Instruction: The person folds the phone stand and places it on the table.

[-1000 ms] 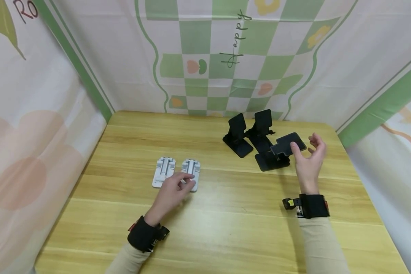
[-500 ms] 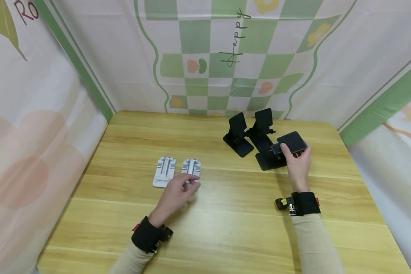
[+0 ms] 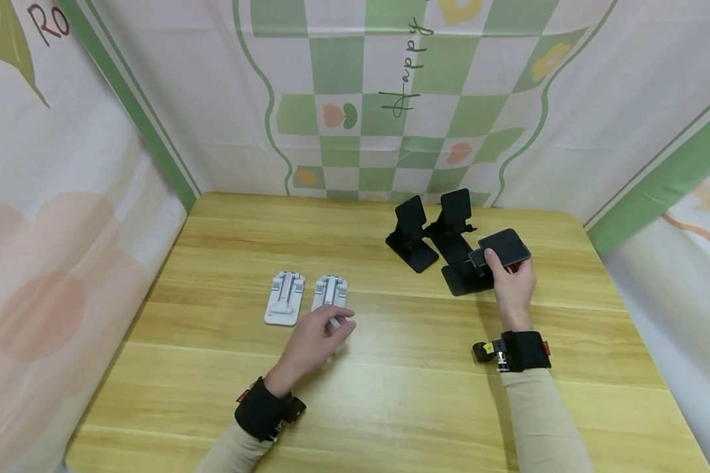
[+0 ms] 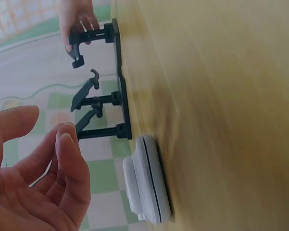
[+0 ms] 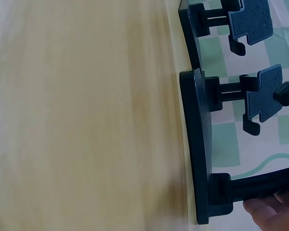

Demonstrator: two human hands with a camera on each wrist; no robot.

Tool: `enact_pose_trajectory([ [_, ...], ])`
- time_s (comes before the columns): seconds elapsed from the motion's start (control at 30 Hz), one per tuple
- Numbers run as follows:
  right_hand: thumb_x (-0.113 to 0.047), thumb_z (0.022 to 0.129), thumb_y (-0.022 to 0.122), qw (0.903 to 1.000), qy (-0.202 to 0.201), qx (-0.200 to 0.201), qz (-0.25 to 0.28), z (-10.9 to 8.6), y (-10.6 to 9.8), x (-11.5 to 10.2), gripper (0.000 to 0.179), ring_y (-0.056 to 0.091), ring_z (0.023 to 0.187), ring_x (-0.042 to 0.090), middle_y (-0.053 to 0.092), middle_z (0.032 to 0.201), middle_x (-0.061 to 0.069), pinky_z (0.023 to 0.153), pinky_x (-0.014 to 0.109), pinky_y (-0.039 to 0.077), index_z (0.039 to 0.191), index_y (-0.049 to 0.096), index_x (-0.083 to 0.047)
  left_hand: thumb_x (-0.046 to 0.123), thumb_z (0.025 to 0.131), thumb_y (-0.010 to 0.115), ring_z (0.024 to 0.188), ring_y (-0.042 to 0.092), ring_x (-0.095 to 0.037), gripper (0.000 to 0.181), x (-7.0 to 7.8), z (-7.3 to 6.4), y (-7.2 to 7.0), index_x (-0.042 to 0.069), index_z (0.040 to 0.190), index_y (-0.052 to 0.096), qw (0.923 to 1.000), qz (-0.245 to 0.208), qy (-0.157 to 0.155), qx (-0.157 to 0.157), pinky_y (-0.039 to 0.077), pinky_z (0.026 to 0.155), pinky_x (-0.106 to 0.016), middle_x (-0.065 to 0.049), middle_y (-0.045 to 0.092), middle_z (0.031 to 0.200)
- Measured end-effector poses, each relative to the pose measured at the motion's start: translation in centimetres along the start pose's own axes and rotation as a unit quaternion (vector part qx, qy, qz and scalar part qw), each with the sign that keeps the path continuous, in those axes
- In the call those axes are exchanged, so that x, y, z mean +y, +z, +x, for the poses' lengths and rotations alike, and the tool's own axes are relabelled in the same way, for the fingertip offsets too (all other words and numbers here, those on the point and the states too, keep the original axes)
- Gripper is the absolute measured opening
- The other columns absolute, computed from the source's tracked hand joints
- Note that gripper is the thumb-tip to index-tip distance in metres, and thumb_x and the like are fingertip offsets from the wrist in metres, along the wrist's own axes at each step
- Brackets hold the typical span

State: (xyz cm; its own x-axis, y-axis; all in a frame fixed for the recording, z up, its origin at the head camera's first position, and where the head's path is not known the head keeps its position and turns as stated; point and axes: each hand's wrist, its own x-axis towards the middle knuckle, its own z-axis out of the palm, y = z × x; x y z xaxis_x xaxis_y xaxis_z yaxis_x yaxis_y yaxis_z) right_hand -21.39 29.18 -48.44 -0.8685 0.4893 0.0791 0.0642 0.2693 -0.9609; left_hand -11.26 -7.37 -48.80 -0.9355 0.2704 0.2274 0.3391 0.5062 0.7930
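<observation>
My right hand [image 3: 515, 292] grips the tilted upper plate of a black phone stand [image 3: 507, 246], thumb on top and fingers underneath. The stand's base [image 5: 194, 154] rests on the table. My left hand [image 3: 310, 345] hovers by the near end of a folded white phone stand [image 3: 330, 289], covering part of it in the head view. Its fingers are loosely bent and hold nothing; a gap shows between thumb and fingers in the left wrist view. Beside that stand on the left lies a second folded white phone stand [image 3: 284, 299].
Two more unfolded black phone stands [image 3: 411, 233] [image 3: 454, 220] stand close together near the back edge, just left of the gripped one. The wooden table [image 3: 390, 394] meets a patterned cloth [image 3: 390, 118] at the back and at both sides.
My right hand has moved left and closed its fingers under the black phone stand's plate. My left hand has drifted right and slightly nearer the front edge, uncovering the left white stand.
</observation>
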Motion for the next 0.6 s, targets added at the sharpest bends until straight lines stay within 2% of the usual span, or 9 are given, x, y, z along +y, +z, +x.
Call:
enact_pose_trajectory([
  [0.3, -0.045, 0.084, 0.064, 0.9996, -0.013, 0.015, -0.018, -0.3, -0.7, -0.3, 0.066, 0.046, 0.11, 0.013, 0.048, 0.127, 0.002, 0.096, 0.029, 0.042, 0.14, 0.042, -0.017, 0.032, 0.092, 0.059, 0.066, 0.055, -0.004, 0.031, 0.6, -0.2, 0.9, 0.008, 0.109, 0.068, 0.9998, -0.012, 0.004, -0.017, 0.05, 0.06, -0.022, 0.006, 0.063, 0.089],
  [0.6, -0.036, 0.083, 0.068, 0.9988, -0.013, 0.029, 0.037, -0.1, -2.1, -2.9, 0.061, 0.049, 0.103, 0.008, 0.051, 0.119, -0.005, 0.091, 0.023, 0.041, 0.137, 0.045, -0.017, 0.034, 0.093, 0.057, 0.065, 0.055, -0.004, 0.033, 1.1, -0.1, 1.1, 0.008, 0.111, 0.068, 0.9989, -0.027, -0.011, -0.038, 0.049, 0.059, -0.022, 0.009, 0.061, 0.091],
])
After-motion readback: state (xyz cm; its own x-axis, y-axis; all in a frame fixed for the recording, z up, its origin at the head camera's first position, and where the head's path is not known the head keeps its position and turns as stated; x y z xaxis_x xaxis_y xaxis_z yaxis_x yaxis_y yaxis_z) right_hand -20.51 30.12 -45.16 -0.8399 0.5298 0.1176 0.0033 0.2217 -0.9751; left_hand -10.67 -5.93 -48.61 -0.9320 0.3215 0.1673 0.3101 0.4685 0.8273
